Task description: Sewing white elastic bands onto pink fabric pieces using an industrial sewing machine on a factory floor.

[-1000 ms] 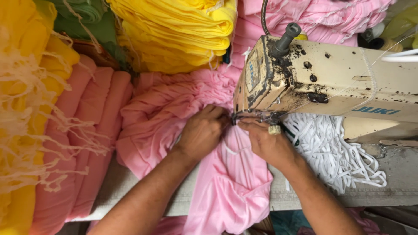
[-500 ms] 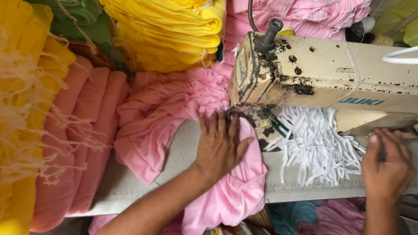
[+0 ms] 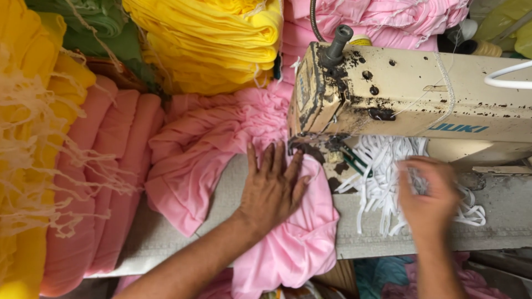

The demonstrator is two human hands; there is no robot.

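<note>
The pink cloth (image 3: 288, 243) lies in the middle of the frame, spread over the grey table (image 3: 499, 221) and hanging down over its front edge. The left hand (image 3: 271, 191) rests flat on this cloth, the fingers stretched out and a little apart, grasping nothing, only pressing down. Its fingertips are just beside the foot of the sewing machine (image 3: 410, 94), which fills the upper right of the frame; the machine is cream-coloured, old and stained with dark oil spots. More of the pink cloth is bunched in folds to the left of the machine, in the centre of the frame.

The right hand (image 3: 429, 199) is at the right of centre, over a heap of white bands (image 3: 382, 177) that lies on the table under the arm of the machine. This hand is blurred, so I cannot tell whether it grips the bands or only touches them.

In the upper middle there is a pile of folded yellow cloth (image 3: 216, 44). At the left edge, salmon-coloured rolls of cloth (image 3: 116, 166) lie side by side, and pale fringe threads (image 3: 39, 166) hang across them from yellow cloth at the far left. A bit of green cloth (image 3: 94, 22) shows in the upper left corner.
</note>
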